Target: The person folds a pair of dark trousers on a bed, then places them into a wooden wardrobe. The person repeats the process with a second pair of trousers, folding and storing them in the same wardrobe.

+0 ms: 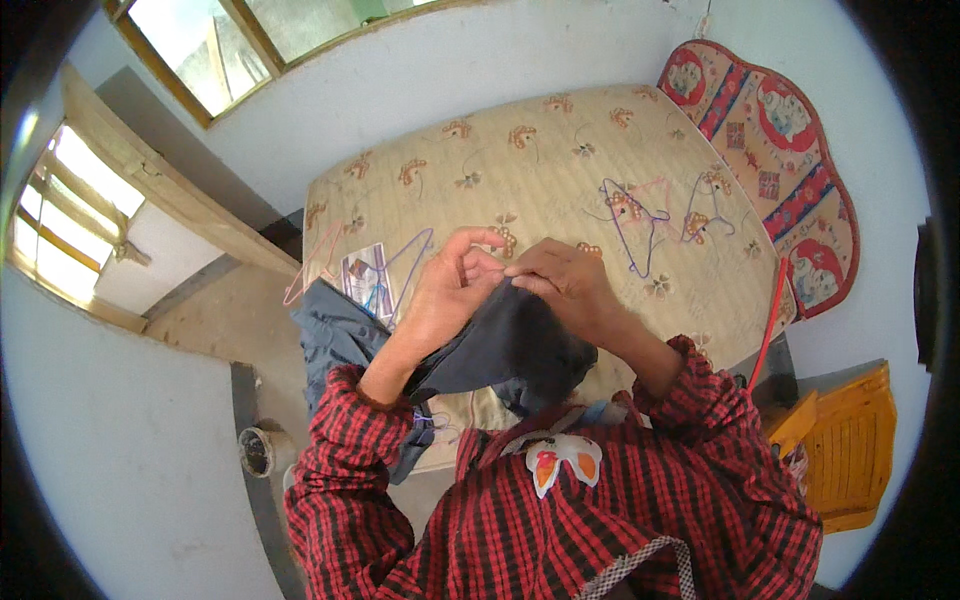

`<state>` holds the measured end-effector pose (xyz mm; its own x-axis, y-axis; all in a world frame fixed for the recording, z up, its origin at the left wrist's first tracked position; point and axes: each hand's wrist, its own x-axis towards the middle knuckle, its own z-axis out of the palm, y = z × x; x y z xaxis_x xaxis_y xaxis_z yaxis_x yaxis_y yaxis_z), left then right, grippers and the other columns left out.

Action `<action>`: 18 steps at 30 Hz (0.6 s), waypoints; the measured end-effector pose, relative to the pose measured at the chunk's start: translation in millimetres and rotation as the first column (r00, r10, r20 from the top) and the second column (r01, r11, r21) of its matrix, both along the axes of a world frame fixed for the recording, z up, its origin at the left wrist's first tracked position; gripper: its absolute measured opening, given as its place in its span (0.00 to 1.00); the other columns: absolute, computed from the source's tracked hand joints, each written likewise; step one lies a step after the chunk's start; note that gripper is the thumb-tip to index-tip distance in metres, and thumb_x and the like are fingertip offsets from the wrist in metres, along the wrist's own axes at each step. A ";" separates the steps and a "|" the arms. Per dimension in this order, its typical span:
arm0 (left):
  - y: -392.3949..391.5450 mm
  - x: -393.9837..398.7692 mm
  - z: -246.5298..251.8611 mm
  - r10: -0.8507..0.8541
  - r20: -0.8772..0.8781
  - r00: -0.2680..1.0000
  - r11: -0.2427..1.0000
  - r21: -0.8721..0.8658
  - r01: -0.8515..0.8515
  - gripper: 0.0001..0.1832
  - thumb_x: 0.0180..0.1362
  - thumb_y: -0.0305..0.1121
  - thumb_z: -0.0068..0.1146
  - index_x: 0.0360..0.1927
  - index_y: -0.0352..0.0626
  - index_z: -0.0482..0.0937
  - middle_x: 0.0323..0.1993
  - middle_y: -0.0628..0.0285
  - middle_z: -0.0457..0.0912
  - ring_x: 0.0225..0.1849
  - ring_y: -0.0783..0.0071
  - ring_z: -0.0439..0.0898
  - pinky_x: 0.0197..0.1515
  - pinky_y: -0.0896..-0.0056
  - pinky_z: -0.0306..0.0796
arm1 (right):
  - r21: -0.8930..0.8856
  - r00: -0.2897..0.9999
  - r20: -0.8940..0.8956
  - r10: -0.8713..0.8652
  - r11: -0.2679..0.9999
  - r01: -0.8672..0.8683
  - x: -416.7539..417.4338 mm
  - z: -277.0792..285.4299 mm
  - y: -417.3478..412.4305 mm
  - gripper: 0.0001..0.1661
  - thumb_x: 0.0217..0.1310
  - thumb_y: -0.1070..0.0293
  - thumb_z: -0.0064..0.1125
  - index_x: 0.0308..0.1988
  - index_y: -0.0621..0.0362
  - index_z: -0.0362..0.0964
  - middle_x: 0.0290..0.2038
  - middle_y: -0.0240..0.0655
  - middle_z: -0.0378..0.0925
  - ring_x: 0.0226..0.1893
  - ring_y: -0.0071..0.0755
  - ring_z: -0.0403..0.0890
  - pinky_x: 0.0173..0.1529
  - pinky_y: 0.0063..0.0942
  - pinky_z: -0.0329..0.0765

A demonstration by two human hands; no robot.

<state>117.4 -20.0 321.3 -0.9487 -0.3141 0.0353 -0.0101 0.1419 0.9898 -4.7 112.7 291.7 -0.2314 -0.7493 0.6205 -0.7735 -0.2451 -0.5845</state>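
A dark navy garment (487, 345) hangs from my two hands above the near part of the mattress (450, 195). My left hand (459, 281) pinches its upper edge between thumb and fingertips. Right beside it, my right hand (559, 281) grips the same edge, so the fingertips of both hands nearly meet. Below my hands the cloth falls in dark folds, and its lower part is partly hidden by my sleeves. More blue-grey cloth (330, 337) lies over the mattress's left edge; whether it belongs to the same garment I cannot tell.
Purple and pink wire hangers (634, 225) lie on the right of the mattress. Another purple hanger (412, 259) and a printed sheet (367, 281) lie left of my hands. A padded headboard (772, 165), a wooden chair (847, 450) and a bucket (257, 452) stand around the bed.
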 end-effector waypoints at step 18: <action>9.6 -2.7 -4.4 0.052 -0.082 0.995 0.818 -0.569 -0.089 0.32 0.44 0.21 0.57 0.55 0.47 0.62 0.33 0.57 0.75 0.36 0.62 0.77 0.39 0.66 0.70 | 0.322 0.959 0.256 -0.117 0.946 0.030 -8.8 -19.7 1.2 0.10 0.46 0.71 0.62 0.30 0.65 0.74 0.22 0.30 0.74 0.27 0.21 0.71 0.34 0.19 0.66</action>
<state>114.7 -10.4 317.0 -0.9149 -0.2855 0.2855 0.0148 0.6831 0.7302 -13.5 113.9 271.9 -0.4183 -0.8688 0.2650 -0.5856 0.0349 -0.8099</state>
